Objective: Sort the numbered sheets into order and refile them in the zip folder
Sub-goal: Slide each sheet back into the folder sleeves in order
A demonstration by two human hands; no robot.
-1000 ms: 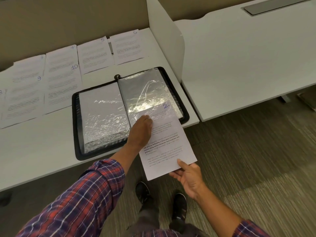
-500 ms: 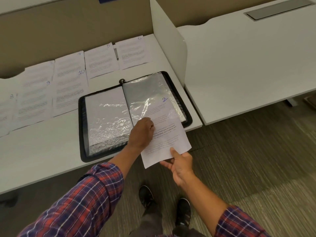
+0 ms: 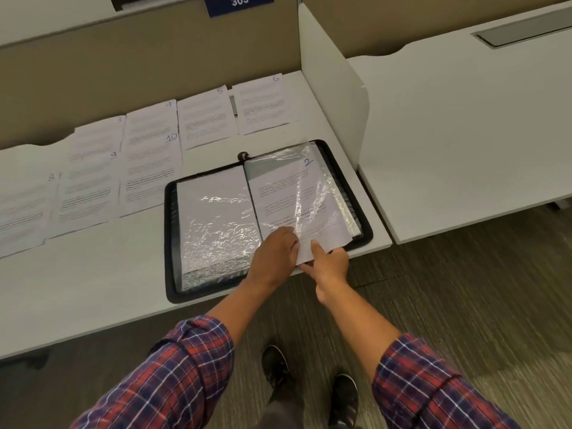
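Observation:
The black zip folder point(image 3: 173, 243) lies open on the desk, its clear plastic sleeves shining. The sheet numbered 2 point(image 3: 288, 193) sits almost fully inside the right-hand sleeve, with only its near edge sticking out. My left hand point(image 3: 275, 255) holds the sleeve's near edge, fingers curled at the opening. My right hand point(image 3: 328, 261) pinches the sheet's near edge, thumb on top. Sheets numbered 3 to 6 point(image 3: 207, 116) lie in a row at the back of the desk. Sheets 8, 9 and 10 point(image 3: 148, 174) lie in a nearer row left of the folder.
A white divider panel point(image 3: 334, 88) stands just right of the folder, with a second desk point(image 3: 464, 128) beyond it. The folder's near right corner reaches the desk's front edge point(image 3: 123, 329). My shoes point(image 3: 275, 366) stand on carpet below.
The sheet numbered 2 has slid far into the right-hand sleeve; a second ago most of it hung past the desk edge. My right hand moved up toward the folder with it.

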